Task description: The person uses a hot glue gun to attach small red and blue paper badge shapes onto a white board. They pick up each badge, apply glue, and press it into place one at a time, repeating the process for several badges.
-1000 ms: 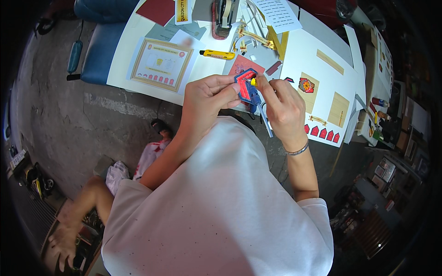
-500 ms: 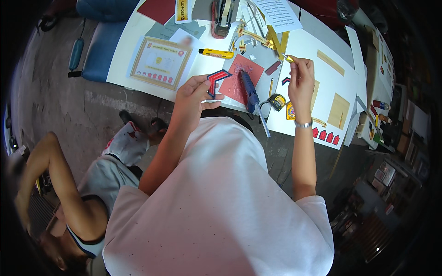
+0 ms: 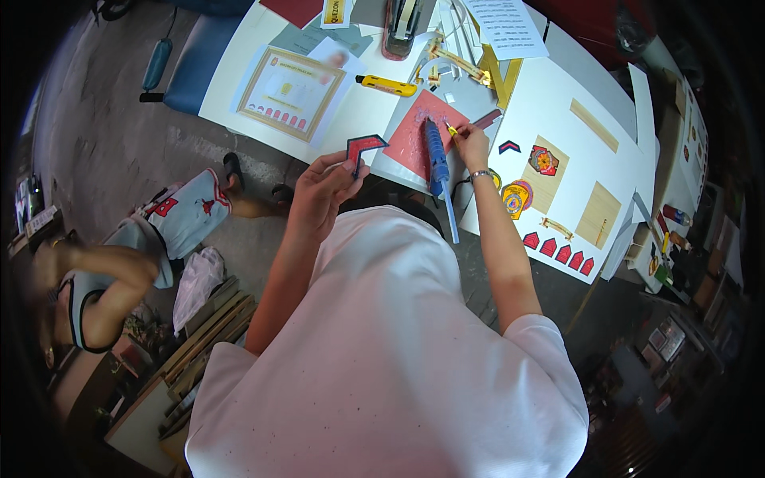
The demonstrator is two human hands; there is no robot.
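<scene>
My left hand (image 3: 323,191) pinches a red chevron (image 3: 368,144) with a dark blue border, held up by the table's near edge. A small yellow piece with a pale tip (image 3: 452,130) is between the fingers of my right hand (image 3: 473,148); its exact kind is too small to tell. That hand is just right of a blue glue gun (image 3: 436,151), which lies over a red sheet (image 3: 408,131) with glue strings on it. The gun's clear glue stick (image 3: 451,215) juts out past the table edge. A tape measure (image 3: 495,180) is partly hidden by my right wrist.
A yellow cutter (image 3: 386,85), a framed-style certificate print (image 3: 291,95) and a tape dispenser (image 3: 402,28) lie farther off. At right a white board (image 3: 550,103) bears badges, a small chevron (image 3: 509,146) and red shapes (image 3: 548,247). Another person (image 3: 103,271) is at lower left.
My right hand has moved left and nearer with the yellow piece, down beside the glue gun. My left hand has dropped slightly with the chevron. The person at left has shifted.
</scene>
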